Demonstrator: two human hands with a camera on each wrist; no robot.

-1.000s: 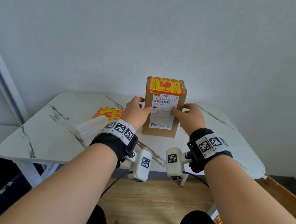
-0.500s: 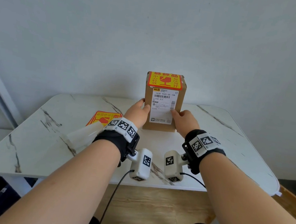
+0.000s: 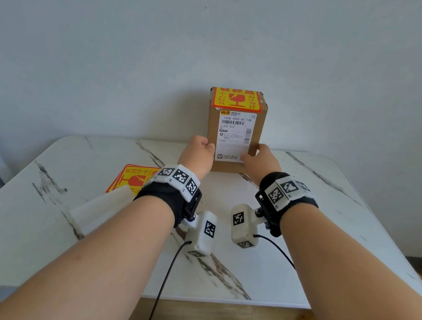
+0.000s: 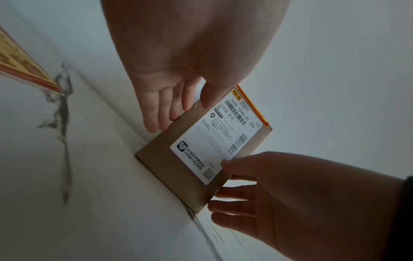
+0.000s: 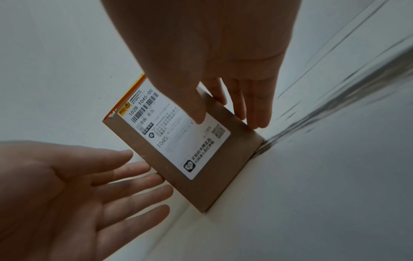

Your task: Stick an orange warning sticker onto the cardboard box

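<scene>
The cardboard box (image 3: 213,125) stands upright at the back of the marble table (image 3: 329,229), with a white shipping label on its front. An orange warning sticker (image 3: 236,99) lies flat on its top face. My left hand (image 3: 200,149) lies against the box's lower left side, fingers straight and thumb at the front edge. My right hand (image 3: 261,158) lies against the lower right side. In the right wrist view its thumb rests on the label and its fingers (image 5: 257,106) run straight along the box (image 5: 161,151). In the left wrist view the left hand's fingers (image 4: 156,113) touch the box (image 4: 161,159).
A stack of orange warning stickers (image 3: 135,179) lies on the table left of my left wrist, with a pale translucent backing strip (image 3: 101,207) in front of it. A grey wall rises right behind the box. The table's front edge is near my forearms.
Both hands have slid from the box's middle down to its lower sides. The box stays upright in the same spot, and the head view has tilted.
</scene>
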